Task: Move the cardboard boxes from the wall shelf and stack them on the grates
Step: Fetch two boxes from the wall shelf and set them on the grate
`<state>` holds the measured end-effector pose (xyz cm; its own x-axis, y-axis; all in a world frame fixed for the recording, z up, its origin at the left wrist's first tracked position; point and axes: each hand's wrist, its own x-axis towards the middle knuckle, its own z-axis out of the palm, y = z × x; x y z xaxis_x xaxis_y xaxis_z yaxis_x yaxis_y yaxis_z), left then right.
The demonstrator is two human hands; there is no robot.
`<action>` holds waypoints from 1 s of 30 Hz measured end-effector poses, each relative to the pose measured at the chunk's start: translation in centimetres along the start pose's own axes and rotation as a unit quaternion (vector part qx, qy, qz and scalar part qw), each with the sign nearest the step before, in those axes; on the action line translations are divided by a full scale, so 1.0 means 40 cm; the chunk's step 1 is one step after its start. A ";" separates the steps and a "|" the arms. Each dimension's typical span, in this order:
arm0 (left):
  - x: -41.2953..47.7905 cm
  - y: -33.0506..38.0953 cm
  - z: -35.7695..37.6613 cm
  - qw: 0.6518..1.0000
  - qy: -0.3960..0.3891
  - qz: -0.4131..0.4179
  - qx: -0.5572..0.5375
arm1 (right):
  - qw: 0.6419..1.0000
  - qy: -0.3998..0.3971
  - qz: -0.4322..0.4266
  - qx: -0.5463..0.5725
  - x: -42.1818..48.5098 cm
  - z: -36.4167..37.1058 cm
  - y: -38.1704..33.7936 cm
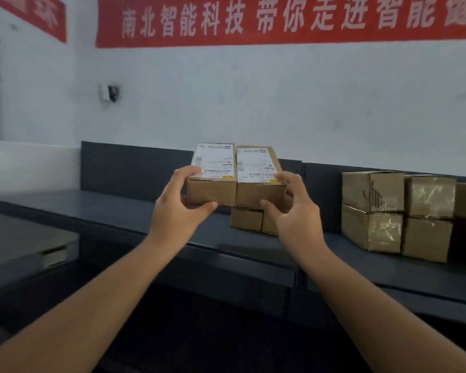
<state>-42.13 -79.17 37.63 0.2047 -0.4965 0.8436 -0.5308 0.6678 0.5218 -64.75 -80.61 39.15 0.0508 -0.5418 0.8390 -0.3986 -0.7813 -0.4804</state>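
Two small cardboard boxes with white shipping labels on top are pressed side by side, held above the dark wall shelf (135, 214). My left hand (178, 205) grips the left box (213, 191) at its left end, thumb under the front edge. My right hand (293, 211) grips the right box (258, 193) at its right end. Below them, two more small cardboard boxes (246, 219) rest on the shelf, partly hidden by my right hand. No grates are in view.
A stack of larger taped cardboard boxes (396, 214) stands on the shelf at the right. The shelf has a dark back panel (129, 168) against the white wall. A lower dark surface (19, 238) lies at the left. Red banners hang high on the wall.
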 end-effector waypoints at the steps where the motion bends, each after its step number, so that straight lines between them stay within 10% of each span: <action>1: -0.038 0.007 -0.033 1.000 0.011 -0.007 0.002 | 0.999 -0.011 -0.003 0.030 -0.028 0.017 -0.014; 14: -0.434 0.072 -0.608 0.969 0.129 -0.144 0.154 | 0.955 -0.180 0.006 0.236 -0.342 0.454 -0.287; 30: -0.900 0.121 -1.512 0.833 0.319 -0.287 0.349 | 0.823 -0.427 0.043 0.372 -0.787 1.116 -0.860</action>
<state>-2.33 -24.53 17.47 0.8672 -0.0789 0.4917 -0.4977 -0.1735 0.8498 -11.76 -50.53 17.86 0.8039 -0.3757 0.4610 0.2216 -0.5300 -0.8185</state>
